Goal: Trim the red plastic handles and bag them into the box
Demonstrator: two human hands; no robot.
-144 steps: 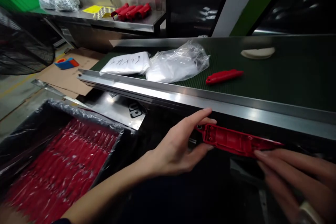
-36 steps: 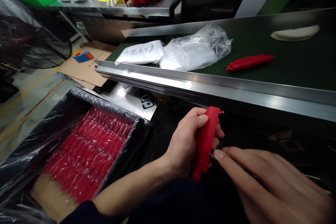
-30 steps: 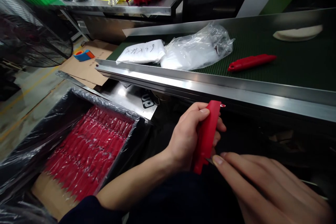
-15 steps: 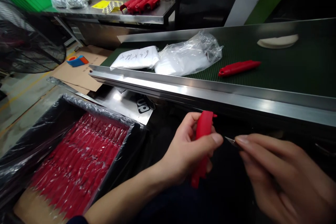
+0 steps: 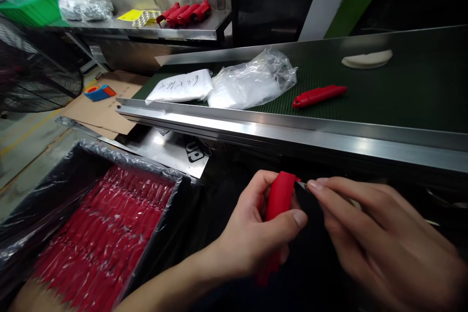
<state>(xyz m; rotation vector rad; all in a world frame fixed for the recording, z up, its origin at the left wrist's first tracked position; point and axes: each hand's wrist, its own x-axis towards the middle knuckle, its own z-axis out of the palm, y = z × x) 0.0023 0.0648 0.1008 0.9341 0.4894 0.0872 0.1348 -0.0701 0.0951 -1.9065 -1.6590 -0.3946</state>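
My left hand (image 5: 256, 226) is wrapped round a red plastic part (image 5: 281, 195), a curved shell held nearly upright with its top end showing above the fingers. My right hand (image 5: 376, 234) pinches a small pointed knife blade (image 5: 302, 185) between thumb and fingers; most of its handle is hidden in the hand. The blade's tip is at the upper right edge of the red part, by a small nub, and seems to touch it. A similar red part (image 5: 320, 96) lies on the green conveyor belt (image 5: 402, 102) beyond my hands.
A box lined with clear plastic (image 5: 171, 214) holds rows of bagged red parts at lower left. White bag packs (image 5: 179, 86) and a pale curved piece (image 5: 367, 59) lie on the belt. Several red shells (image 5: 185, 14) rest on a metal shelf. A fan (image 5: 40, 68) stands at left.
My right hand has brought the blade leftward, from a small gap to the top edge of the red part. Both hands sit slightly lower in view, and the camera has shifted a little.
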